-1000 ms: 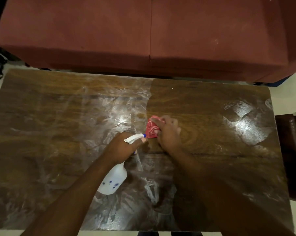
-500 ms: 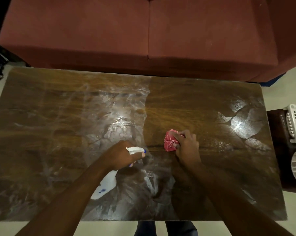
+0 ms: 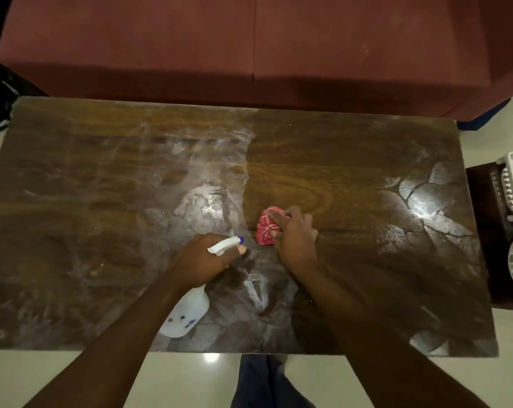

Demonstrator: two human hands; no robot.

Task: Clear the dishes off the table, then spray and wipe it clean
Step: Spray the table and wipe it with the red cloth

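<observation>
Gripping white spray bottle (image 3: 187,315) in left hand (image 3: 203,260), fingers curled round neck; clutching bunched red cloth (image 3: 265,228) against streaked desk (image 3: 337,160) with right hand (image 3: 295,240).

Wood-grain table (image 3: 323,160) is gleaming under white streaks, which are lying thick across its left half and in shining patches near its right end, with a band of plain grain between them. I am gripping the white spray bottle (image 3: 187,315) in my left hand (image 3: 202,260) over the table's near middle, blue-tipped nozzle pointing right, body tilting toward the near edge. I am pressing the balled red-and-white cloth (image 3: 266,226) onto the table's centre with my right hand (image 3: 296,245).
</observation>
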